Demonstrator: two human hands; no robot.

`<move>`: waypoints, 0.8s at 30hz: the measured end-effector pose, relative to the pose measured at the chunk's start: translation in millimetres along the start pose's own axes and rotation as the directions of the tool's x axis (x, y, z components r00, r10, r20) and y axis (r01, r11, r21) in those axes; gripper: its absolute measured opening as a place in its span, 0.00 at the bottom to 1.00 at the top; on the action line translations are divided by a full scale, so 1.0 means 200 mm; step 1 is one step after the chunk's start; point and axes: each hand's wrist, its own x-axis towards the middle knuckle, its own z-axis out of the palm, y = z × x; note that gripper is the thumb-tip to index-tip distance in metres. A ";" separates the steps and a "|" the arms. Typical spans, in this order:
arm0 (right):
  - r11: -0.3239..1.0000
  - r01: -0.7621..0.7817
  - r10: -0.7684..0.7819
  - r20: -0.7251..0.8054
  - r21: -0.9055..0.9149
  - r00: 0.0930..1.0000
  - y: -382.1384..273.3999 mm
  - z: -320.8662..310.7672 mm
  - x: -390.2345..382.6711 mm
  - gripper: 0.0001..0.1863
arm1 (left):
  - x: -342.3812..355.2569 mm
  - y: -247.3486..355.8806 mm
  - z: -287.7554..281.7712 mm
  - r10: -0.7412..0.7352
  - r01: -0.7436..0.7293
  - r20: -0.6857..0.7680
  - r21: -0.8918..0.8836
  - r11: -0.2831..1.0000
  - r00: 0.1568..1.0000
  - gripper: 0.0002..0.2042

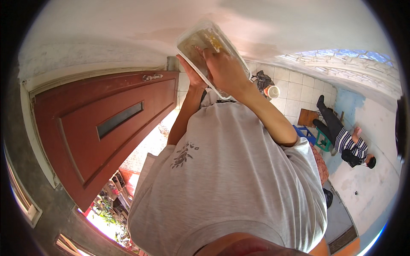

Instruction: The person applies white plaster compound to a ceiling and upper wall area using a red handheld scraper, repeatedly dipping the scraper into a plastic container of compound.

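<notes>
A whitish rectangular plastic tub [191,40] is held up in front of me, tilted, with its open side showing. My left hand [193,77] grips it by its left side and from beneath, the thumb and part of the palm showing by the rim. Reaching into the tub, my right hand [226,70] has its fingers curled near the inner wall. What those fingers hold, if anything, is hidden. A yellow-orange smear [215,43] sticks to the inside of the tub, beside grey-white residue.
A red-brown door [87,128] stands at the left. Behind the tub are a black plastic bag [262,78] and a white-and-orange bucket [272,91] on pale tiles [287,87]. At the right, a person in a striped top [348,143] is near a green stool [323,141] and a blue stool [304,133].
</notes>
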 end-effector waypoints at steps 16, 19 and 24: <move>0.997 -0.050 0.043 -0.104 -0.061 0.994 0.01 0.02 0.00 0.15 | 0.01 0.04 0.07 -0.013 0.012 0.033 0.045 0.999 0.999 0.44; 0.988 -0.021 0.030 0.057 -0.155 0.998 0.01 0.00 0.01 0.16 | 0.00 0.02 0.06 -0.040 0.040 -0.013 0.014 0.999 0.999 0.44; 0.998 -0.033 0.033 0.002 -0.053 0.999 0.03 0.01 0.01 0.16 | 0.00 0.03 0.09 0.030 -0.039 0.068 0.126 0.991 0.997 0.43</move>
